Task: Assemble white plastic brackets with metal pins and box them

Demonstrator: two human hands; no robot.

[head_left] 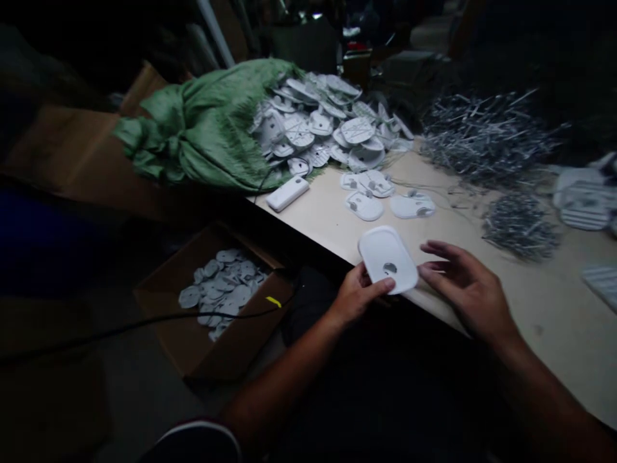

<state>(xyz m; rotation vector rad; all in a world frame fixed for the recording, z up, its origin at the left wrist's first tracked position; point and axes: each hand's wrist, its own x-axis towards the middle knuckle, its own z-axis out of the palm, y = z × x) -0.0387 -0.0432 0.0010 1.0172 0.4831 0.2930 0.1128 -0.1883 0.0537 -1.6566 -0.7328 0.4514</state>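
Note:
My left hand (357,294) grips a white rounded-rectangle plastic plate (385,247) by its lower left corner, thumb on top. A round hole with something greyish in it shows in the plate's face. Just right of the plate, my right hand (470,289) is open, fingers apart and pointing left, with nothing visible in it. Its fingertips are close to the plate's right edge; whether they touch it I cannot tell. Several similar white plates (365,206) with grey round bits lie on the pale table (328,222) beyond my hands.
A green woven sack (207,122) spills many white plates (357,130) at the back. Heaps of metal pins (486,135) and smaller metal pieces (520,225) lie to the right. A white box-shaped device (288,193) sits near the edge. Below left, a cardboard box (231,360) holds white pieces; a black cable (159,317) crosses it.

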